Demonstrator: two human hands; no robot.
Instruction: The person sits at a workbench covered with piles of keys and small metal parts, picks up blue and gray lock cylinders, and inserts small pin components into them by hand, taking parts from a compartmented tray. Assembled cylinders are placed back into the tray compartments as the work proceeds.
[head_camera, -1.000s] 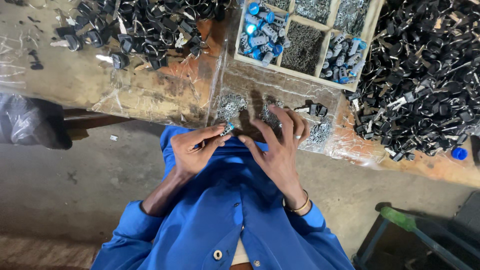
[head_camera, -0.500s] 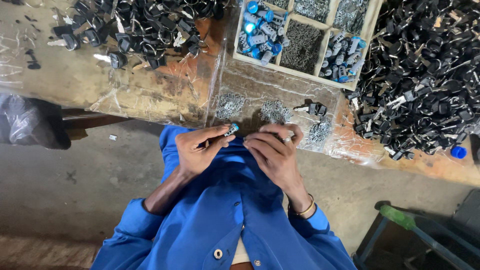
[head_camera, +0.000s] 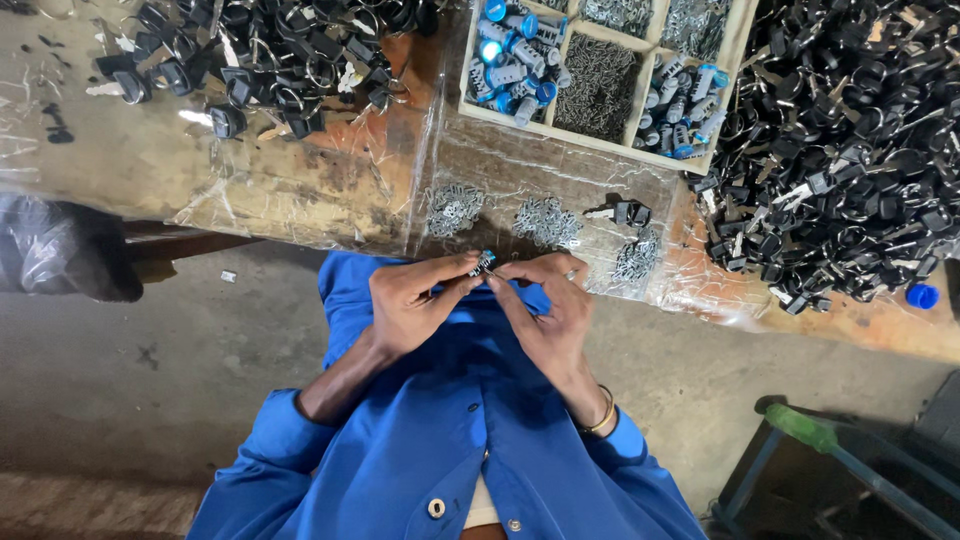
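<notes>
— Where was the part?

— A small cylinder with a blue cap (head_camera: 485, 262), just above centre frame, pinched between both hands over the bench edge. Its long axis ran toward the upper right.

— Which hand had it?

— The left hand (head_camera: 415, 305) gripped it by the fingertips; the right hand (head_camera: 548, 305) closed on it from the other side, equally near.

— And around them?

— Heaps of small metal clips (head_camera: 545, 220) just above, a wooden tray (head_camera: 600, 140) beyond.

Bare plastic-covered bench strip (head_camera: 330, 190) left open just left of the washer heaps (head_camera: 500, 212), passage blocked beyond them by the wooden tray (head_camera: 600, 140), flanked by black part piles (head_camera: 850, 150).
</notes>
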